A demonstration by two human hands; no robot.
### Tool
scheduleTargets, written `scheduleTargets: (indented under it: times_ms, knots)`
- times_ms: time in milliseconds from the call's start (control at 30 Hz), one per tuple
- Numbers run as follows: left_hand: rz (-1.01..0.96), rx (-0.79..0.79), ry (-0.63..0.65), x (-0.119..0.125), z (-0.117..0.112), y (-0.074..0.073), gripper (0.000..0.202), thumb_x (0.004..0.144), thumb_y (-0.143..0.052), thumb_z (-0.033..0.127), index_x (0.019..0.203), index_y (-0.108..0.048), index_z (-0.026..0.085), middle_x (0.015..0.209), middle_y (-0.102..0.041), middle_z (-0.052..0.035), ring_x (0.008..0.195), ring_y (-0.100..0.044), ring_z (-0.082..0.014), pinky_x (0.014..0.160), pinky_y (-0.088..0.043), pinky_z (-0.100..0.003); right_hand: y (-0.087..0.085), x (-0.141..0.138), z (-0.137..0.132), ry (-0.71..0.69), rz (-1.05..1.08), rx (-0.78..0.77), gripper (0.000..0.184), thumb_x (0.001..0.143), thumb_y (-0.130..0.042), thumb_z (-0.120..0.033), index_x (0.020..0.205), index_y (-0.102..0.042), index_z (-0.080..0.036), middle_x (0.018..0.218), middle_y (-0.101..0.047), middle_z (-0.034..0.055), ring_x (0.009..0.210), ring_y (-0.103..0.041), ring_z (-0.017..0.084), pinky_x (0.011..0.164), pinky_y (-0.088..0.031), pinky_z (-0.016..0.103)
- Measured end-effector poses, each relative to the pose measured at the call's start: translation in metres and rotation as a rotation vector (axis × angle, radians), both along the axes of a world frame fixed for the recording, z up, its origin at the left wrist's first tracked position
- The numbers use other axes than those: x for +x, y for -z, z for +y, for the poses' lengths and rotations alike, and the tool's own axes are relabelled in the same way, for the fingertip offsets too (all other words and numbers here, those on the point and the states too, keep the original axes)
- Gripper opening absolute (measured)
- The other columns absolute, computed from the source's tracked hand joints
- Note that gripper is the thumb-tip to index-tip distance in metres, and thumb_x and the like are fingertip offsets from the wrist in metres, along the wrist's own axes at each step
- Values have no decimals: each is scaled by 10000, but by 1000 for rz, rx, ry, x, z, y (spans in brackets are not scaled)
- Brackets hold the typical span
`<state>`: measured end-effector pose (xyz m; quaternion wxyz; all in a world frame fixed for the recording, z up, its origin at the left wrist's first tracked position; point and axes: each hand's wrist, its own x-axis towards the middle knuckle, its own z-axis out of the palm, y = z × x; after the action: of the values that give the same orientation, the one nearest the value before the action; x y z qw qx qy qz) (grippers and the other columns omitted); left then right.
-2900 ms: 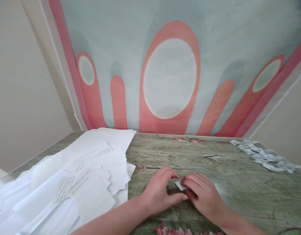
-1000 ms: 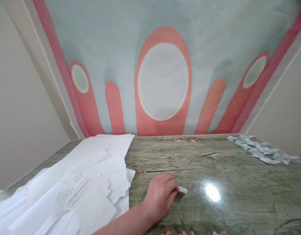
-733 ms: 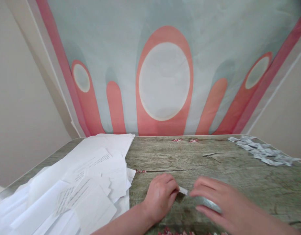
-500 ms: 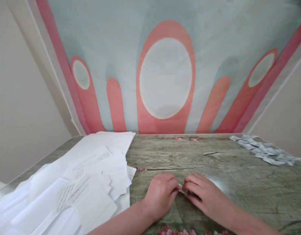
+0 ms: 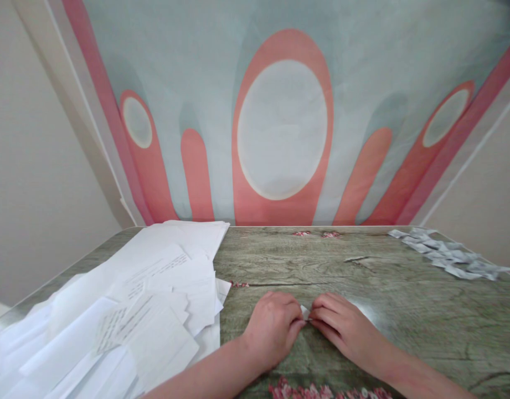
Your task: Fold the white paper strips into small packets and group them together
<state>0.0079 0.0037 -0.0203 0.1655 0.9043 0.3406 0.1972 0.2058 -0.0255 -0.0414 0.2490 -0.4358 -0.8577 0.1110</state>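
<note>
Just above the table, my left hand [image 5: 274,326] and my right hand [image 5: 343,328] meet near the middle, fingertips close together. Between them shows a small piece of white paper [image 5: 305,312], pinched from both sides. Most of the paper is hidden behind my fingers, so its full shape cannot be made out. Both hands are closed, with the fingers curled and the thumbs pressed in from below.
Loose white sheets and torn paper pieces [image 5: 163,338], some printed, pile up on the left. Several folded paper strips [image 5: 449,255] lie at the far right of the wood-patterned table [image 5: 279,257]. A patterned backdrop [image 5: 213,66] rises behind the table's back edge.
The paper between my fingers has turned slightly, and a white corner now points up. My thumbs and fingertips have shifted a little; both hands stay in nearly the same place.
</note>
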Motion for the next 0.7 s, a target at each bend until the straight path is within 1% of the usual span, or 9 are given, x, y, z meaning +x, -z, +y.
scheduleTargets:
  times_ms: [133, 267, 500, 600, 700]
  knots:
    - [-40, -64, -71, 0, 2, 1, 96, 819, -558, 207, 774, -643, 198, 798, -617, -20, 819, -549, -173, 765, -401, -281, -5, 0, 4, 58, 169, -187, 171, 910, -444, -234, 830, -593, -207, 889, -556, 34, 865, -531, 171, 765, -433, 304]
    - [-57, -113, -145, 1, 6, 6, 99, 803, -578, 239, 769, -669, 217, 796, -607, -18, 833, -535, -182, 771, -390, -297, -2, 1, 10, 90, 234, -274, 168, 886, -481, -264, 774, -588, -198, 899, -550, 37, 885, -521, 177, 781, -431, 317]
    - [-44, -126, -249, 2, 9, 8, 97, 768, -619, 297, 724, -666, 225, 793, -592, -4, 864, -518, -193, 784, -355, -323, 0, -3, 12, 133, 243, -274, 164, 859, -497, -238, 717, -563, -190, 879, -537, 35, 861, -511, 171, 777, -420, 323]
    - [-38, -117, -262, 2, 9, 8, 143, 790, -595, 329, 722, -659, 220, 804, -588, -5, 862, -514, -194, 781, -345, -333, 1, -4, 12, 142, 234, -264, 150, 846, -505, -226, 707, -547, -190, 863, -533, 30, 856, -512, 171, 771, -419, 321]
    - [-28, -88, -270, 4, 8, 9, 167, 809, -570, 318, 704, -640, 208, 786, -577, -6, 848, -511, -190, 772, -344, -331, 1, -4, 12, 150, 224, -249, 130, 832, -510, -207, 703, -528, -193, 867, -533, 31, 863, -510, 176, 770, -419, 323]
